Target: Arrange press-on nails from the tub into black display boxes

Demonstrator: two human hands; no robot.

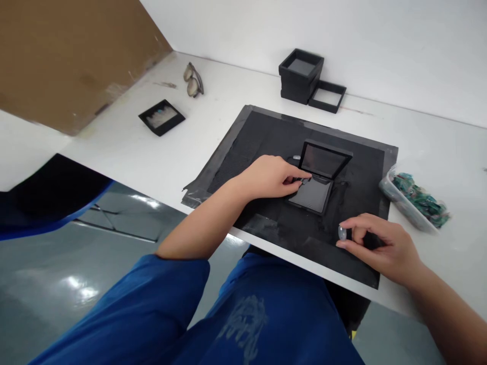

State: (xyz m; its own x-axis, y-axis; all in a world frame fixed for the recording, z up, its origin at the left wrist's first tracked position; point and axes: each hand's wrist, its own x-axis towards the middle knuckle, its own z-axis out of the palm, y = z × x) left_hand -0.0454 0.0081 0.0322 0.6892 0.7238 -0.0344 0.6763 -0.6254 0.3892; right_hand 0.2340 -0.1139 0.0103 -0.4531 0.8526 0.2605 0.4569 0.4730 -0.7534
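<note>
On a black mat [266, 137] lies a small black hinged case [314, 190], its clear lid [323, 159] propped up at the back. My left hand [272, 177] rests at the case's left edge, its fingertips pinched on the base corner. My right hand [375, 243] hovers over the mat's near right corner and pinches a small grey rounded piece [342, 232] between thumb and forefinger.
A clear tub of green pieces [414, 200] sits right of the mat. Stacked black trays [300, 73] and a flat frame [327, 96] stand at the back. Left are a black tray with pieces [162, 116], glasses [193, 79] and brown cardboard [68, 56].
</note>
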